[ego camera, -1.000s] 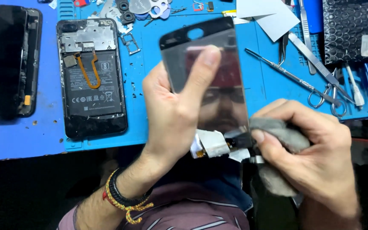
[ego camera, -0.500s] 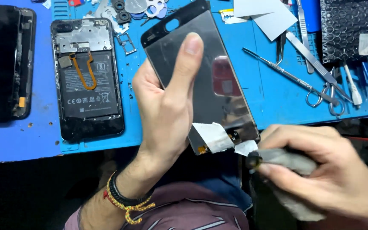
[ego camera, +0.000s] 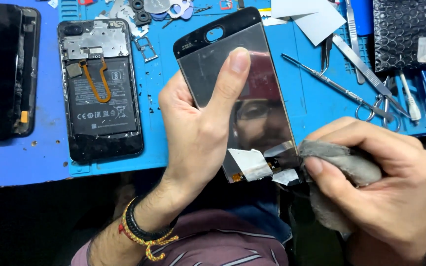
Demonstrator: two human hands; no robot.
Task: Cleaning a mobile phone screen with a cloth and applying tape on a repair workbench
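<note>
— Where is the screen panel (ego camera: 232, 74) held?
— Above the blue mat's (ego camera: 20, 162) near edge, gripped by the left hand (ego camera: 198, 133).
— And the right hand (ego camera: 385, 182)?
— Closed around a grey cloth (ego camera: 341, 162), pressed at the panel's lower corner; open room is left beside the opened phone (ego camera: 99, 88).

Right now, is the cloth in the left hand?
No, the right hand holds the cloth; the left hand holds the screen.

On the blue work mat (ego camera: 35, 162), far left, lies a dark phone screen (ego camera: 3, 74). Just right of it an opened phone (ego camera: 99, 88) shows its battery and an orange flex cable. Far right lie scissors (ego camera: 371, 106), tweezers (ego camera: 353, 42), a thin metal probe (ego camera: 316, 76) and a black bubble-wrap bag (ego camera: 408, 32), with grey paper pieces (ego camera: 311, 17) near the far edge
</note>
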